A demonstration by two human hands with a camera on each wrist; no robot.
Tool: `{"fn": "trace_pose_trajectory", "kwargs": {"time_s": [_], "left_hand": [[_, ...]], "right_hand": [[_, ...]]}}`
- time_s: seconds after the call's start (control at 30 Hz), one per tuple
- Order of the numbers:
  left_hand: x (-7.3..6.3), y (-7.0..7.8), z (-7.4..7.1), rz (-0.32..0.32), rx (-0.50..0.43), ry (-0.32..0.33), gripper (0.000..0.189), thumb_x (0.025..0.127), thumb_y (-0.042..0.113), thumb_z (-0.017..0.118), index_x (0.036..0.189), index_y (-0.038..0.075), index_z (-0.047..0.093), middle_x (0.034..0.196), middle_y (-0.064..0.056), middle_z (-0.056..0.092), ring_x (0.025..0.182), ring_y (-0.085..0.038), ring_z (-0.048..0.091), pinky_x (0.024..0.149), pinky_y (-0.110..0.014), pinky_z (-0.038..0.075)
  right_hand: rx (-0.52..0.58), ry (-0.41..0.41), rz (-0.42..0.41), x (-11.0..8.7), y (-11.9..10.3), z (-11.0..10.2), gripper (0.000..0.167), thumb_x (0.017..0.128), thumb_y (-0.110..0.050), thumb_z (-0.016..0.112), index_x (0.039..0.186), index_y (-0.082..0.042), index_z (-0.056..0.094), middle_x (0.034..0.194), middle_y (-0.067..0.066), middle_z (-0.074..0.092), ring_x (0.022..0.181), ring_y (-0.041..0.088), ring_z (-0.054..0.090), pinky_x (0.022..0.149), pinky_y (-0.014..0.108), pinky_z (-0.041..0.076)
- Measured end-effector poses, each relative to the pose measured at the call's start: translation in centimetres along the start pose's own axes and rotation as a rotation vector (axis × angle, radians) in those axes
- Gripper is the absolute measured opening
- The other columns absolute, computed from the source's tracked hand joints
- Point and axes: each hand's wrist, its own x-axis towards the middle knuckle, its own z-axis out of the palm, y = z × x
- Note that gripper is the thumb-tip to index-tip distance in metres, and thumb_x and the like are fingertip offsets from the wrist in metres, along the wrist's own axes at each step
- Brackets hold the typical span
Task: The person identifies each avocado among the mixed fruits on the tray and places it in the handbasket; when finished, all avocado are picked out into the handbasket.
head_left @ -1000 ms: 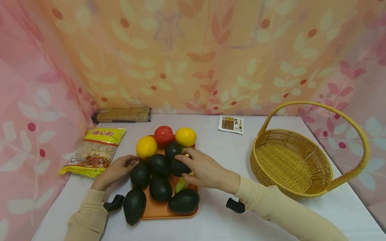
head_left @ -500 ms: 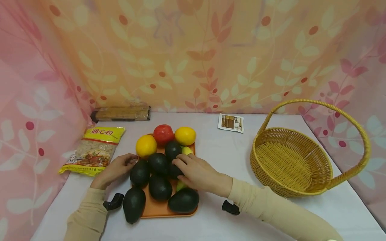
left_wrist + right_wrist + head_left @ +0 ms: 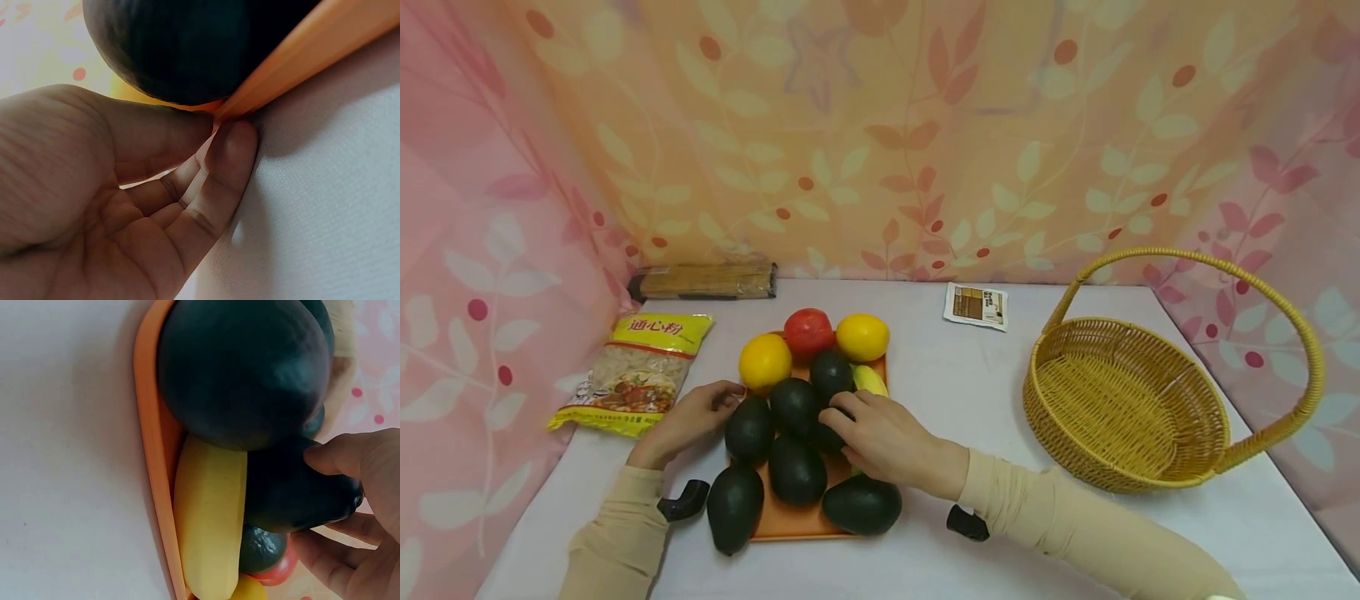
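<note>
An orange tray (image 3: pixel 790 523) holds several dark avocados (image 3: pixel 797 469), a banana (image 3: pixel 209 519), a red tomato-like fruit (image 3: pixel 808 333) and two round yellow fruits (image 3: pixel 765 363). At the tray's left side, my left hand (image 3: pixel 700 417) pinches its rim between thumb and fingers, plainest in the left wrist view. My right hand (image 3: pixel 891 439) grips a dark avocado (image 3: pixel 287 487) between thumb and fingers, low over the tray and beside the banana. In the head view the hand hides most of that avocado and the banana's lower part.
A wicker basket (image 3: pixel 1123 475) with a tall handle stands to the right. Left of the tray lies a yellow pasta bag (image 3: pixel 636 375). At the back are a long brown wrapped bundle (image 3: pixel 707 282) and a small white packet (image 3: pixel 976 306).
My right hand has moved left with the avocado, uncovering more of the banana's upper end. The avocado at the tray's front right has shifted slightly right. My left hand stays at the rim.
</note>
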Motion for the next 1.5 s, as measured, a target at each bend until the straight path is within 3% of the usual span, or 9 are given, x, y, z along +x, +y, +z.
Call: {"fn": "trace_pose_trajectory", "kwargs": {"time_s": [0.2, 0.6, 0.9, 1.17, 1.5], "left_hand": [[0.0, 0.0, 0.1, 0.003, 0.000, -0.001, 0.036, 0.097, 0.008, 0.052, 0.131, -0.002, 0.053, 0.109, -0.016, 0.063, 0.095, -0.024, 0.055, 0.082, -0.034, 0.048], [-0.1, 0.2, 0.0, 0.013, 0.001, 0.002, 0.037, 0.096, 0.008, 0.052, 0.132, -0.002, 0.053, 0.109, -0.016, 0.063, 0.095, -0.024, 0.055, 0.083, -0.034, 0.048], [0.0, 0.1, 0.1, -0.018, -0.008, -0.001, 0.037, 0.097, 0.007, 0.051, 0.133, -0.002, 0.052, 0.110, -0.015, 0.062, 0.095, -0.024, 0.054, 0.080, -0.032, 0.048], [-0.2, 0.1, 0.2, -0.003, -0.010, 0.006, 0.036, 0.097, 0.006, 0.051, 0.131, -0.003, 0.053, 0.107, -0.016, 0.062, 0.093, -0.024, 0.054, 0.077, -0.032, 0.047], [-0.1, 0.3, 0.1, 0.001, -0.011, 0.004, 0.037, 0.096, 0.006, 0.051, 0.132, -0.004, 0.052, 0.108, -0.016, 0.063, 0.093, -0.023, 0.054, 0.079, -0.032, 0.048]], "right_hand": [[0.007, -0.008, -0.028, -0.1, -0.4, 0.4, 0.045, 0.081, -0.022, 0.077, 0.122, -0.020, 0.059, 0.119, 0.004, 0.059, 0.099, 0.018, 0.061, 0.083, 0.027, 0.054], [0.056, -0.027, -0.029, -0.2, -0.7, -0.2, 0.027, 0.092, -0.021, 0.060, 0.118, -0.023, 0.068, 0.117, 0.001, 0.063, 0.098, 0.016, 0.059, 0.081, 0.024, 0.054], [0.055, -0.043, -0.020, -0.2, -1.0, -0.2, 0.027, 0.092, -0.025, 0.063, 0.118, -0.022, 0.068, 0.116, 0.001, 0.063, 0.098, 0.015, 0.058, 0.080, 0.023, 0.053], [0.032, -0.014, -0.047, -0.1, -1.0, 0.0, 0.026, 0.088, -0.029, 0.067, 0.114, -0.023, 0.070, 0.111, 0.001, 0.062, 0.094, 0.014, 0.057, 0.079, 0.022, 0.050], [0.016, -0.041, -0.042, 0.1, -1.2, -0.1, 0.030, 0.084, -0.037, 0.075, 0.112, -0.027, 0.072, 0.112, 0.001, 0.060, 0.097, 0.015, 0.056, 0.077, 0.023, 0.049]]}}
